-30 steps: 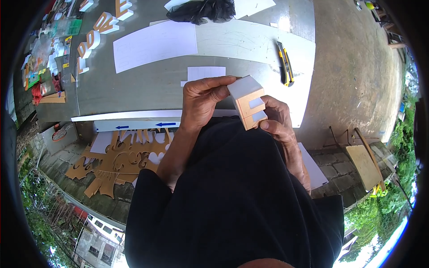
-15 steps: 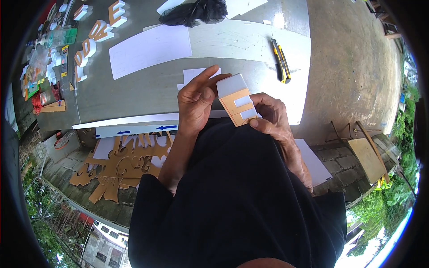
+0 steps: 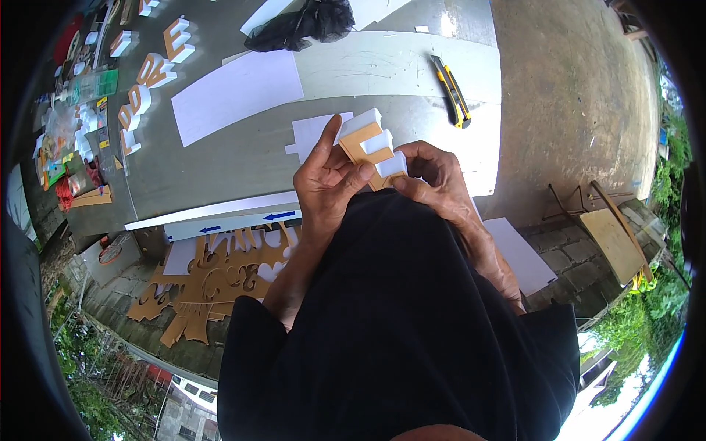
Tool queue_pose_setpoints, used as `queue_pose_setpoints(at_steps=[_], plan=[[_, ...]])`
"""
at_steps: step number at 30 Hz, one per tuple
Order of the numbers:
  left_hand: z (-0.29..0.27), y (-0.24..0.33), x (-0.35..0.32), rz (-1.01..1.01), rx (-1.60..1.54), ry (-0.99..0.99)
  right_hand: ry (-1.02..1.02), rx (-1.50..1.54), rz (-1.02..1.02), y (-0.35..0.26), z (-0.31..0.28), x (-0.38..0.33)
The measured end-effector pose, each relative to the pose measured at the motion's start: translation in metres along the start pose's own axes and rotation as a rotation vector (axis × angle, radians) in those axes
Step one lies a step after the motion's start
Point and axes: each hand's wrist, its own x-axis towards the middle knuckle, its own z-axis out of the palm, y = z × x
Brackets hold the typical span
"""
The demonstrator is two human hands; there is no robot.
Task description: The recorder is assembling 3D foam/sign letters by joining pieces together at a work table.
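A small block letter [image 3: 360, 143] with a tan face and white sides is held up in front of my dark shirt, over the table's near edge. My left hand [image 3: 326, 175] grips its left side, the thumb against the tan face and the index finger sticking up. At the lower right end, my right hand [image 3: 435, 175] pinches it between thumb and curled fingers. Partly hidden behind my left hand lies a small white cut piece [image 3: 305, 134]. A yellow and black utility knife [image 3: 451, 92] rests on the table to the right, beyond my right hand.
Several similar block letters [image 3: 175, 44] stand in a slanting row at the left. A white sheet [image 3: 239, 95] and crumpled black material [image 3: 309, 26] lie on the grey table [image 3: 220, 165]. Left are a green container [image 3: 95, 87] and clutter; below the near edge, brown scrollwork cutouts [image 3: 202, 290].
The block letter has tilted and turned, showing more of its white inner sides. My left thumb has come down onto it. The whole view has shifted slightly.
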Motion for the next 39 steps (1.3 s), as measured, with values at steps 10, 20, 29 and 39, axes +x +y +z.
queue_pose_setpoints(at_steps=[10, 20, 29, 39], plan=[[0.005, -0.004, 0.004, -0.011, 0.047, 0.022, 0.039, 0.052, 0.124, -0.005, 0.002, 0.002], [0.0, -0.005, 0.009, -0.2, -0.059, 0.051, 0.032, 0.109, 0.187, -0.001, 0.003, 0.009], [0.009, -0.012, 0.013, -0.077, 0.035, 0.06, 0.023, 0.223, 0.133, 0.01, 0.009, 0.021], [0.041, 0.029, 0.021, 0.293, 0.481, 0.143, -0.094, 0.451, -0.15, 0.001, 0.004, 0.03]])
